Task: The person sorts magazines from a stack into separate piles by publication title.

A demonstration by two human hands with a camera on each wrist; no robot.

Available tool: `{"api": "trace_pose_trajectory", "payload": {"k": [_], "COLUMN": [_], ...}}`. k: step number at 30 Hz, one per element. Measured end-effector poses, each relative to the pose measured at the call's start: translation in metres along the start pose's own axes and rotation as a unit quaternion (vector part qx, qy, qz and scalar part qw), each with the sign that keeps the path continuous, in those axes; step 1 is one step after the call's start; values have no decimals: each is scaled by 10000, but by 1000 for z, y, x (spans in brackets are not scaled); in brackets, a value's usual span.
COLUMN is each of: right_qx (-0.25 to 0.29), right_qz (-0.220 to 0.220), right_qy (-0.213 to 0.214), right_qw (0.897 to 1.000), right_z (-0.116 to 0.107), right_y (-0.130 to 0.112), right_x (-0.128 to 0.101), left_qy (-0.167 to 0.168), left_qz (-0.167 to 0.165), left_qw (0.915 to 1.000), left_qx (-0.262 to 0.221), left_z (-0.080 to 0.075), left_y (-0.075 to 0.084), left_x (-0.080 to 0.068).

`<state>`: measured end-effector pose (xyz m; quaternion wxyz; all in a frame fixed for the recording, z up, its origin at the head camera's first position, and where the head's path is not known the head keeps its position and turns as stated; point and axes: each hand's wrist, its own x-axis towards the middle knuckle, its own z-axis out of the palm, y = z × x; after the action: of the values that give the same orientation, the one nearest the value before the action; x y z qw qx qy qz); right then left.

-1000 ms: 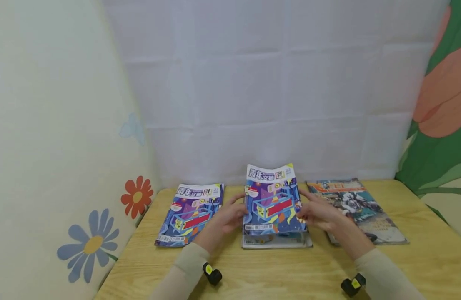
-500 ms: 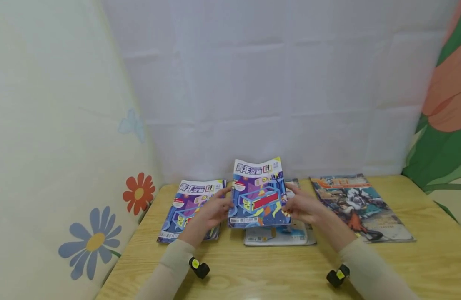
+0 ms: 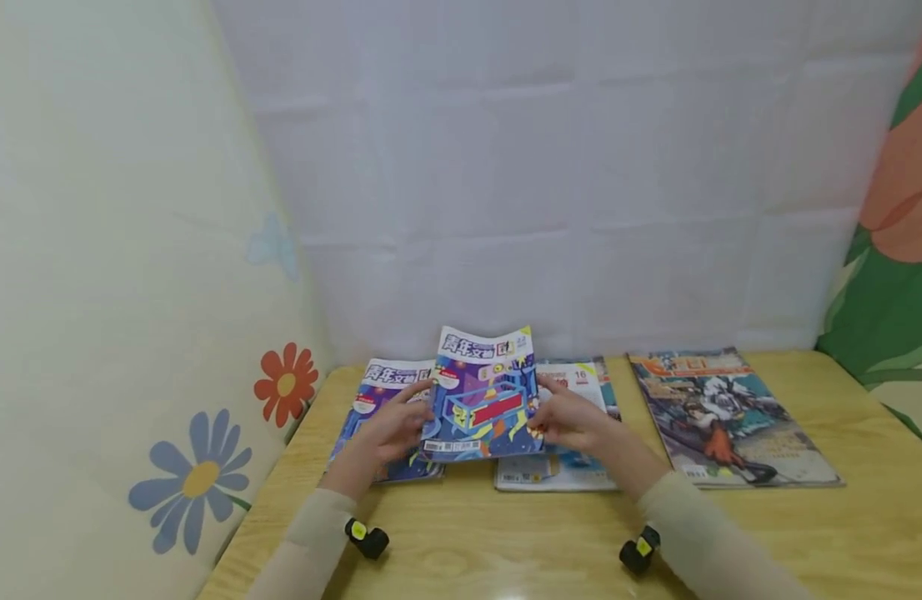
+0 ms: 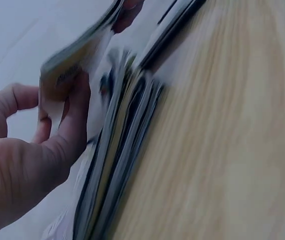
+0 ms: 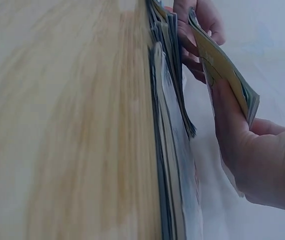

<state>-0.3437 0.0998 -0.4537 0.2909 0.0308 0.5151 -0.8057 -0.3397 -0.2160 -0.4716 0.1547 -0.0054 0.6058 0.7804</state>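
Both hands hold a blue and purple magazine [image 3: 482, 398] by its side edges, tilted up off the wooden table [image 3: 506, 542]. My left hand [image 3: 392, 427] pinches its left edge and my right hand [image 3: 566, 419] pinches its right edge. It hangs between a matching magazine [image 3: 380, 379] lying flat at the left and a light-covered stack [image 3: 581, 385] in the middle. In the left wrist view my left hand [image 4: 27, 150] has its thumb on the cover [image 4: 67, 75], above stacked spines [image 4: 117, 165]. In the right wrist view my right hand [image 5: 252, 150] grips the lifted magazine [image 5: 222, 65].
A larger comic-style magazine [image 3: 724, 417] lies flat at the right of the table. A white cloth wall stands close behind the magazines, and a flower-printed panel [image 3: 198, 475] closes off the left side. Bare wood runs along the table's near edge.
The held magazine has moved left, from over the middle stack towards the left one. The middle stack's light cover now shows. Both hands kept their hold.
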Motion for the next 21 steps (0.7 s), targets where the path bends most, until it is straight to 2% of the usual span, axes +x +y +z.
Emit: {"api": "trace_pose_trajectory", "payload": {"k": [7, 10, 14, 21], "right_qx": [488, 331, 145, 495], "right_qz": [-138, -84, -39, -80], "right_qy": [-351, -343, -238, -653], "right_qw": [9981, 9988, 9996, 9966], "right_z": [29, 43, 58, 86], "right_y": [20, 28, 36, 46], "right_x": [18, 24, 31, 44], "left_qy": [-304, -218, -115, 23], "left_qz": [-95, -70, -3, -71], "left_qw": [9993, 9990, 9980, 9929], "left_qx": [217, 376, 628, 1186], "left_z": [-49, -66, -79, -103], "left_y": [5, 10, 19, 39], "left_x": [-6, -13, -19, -35]}}
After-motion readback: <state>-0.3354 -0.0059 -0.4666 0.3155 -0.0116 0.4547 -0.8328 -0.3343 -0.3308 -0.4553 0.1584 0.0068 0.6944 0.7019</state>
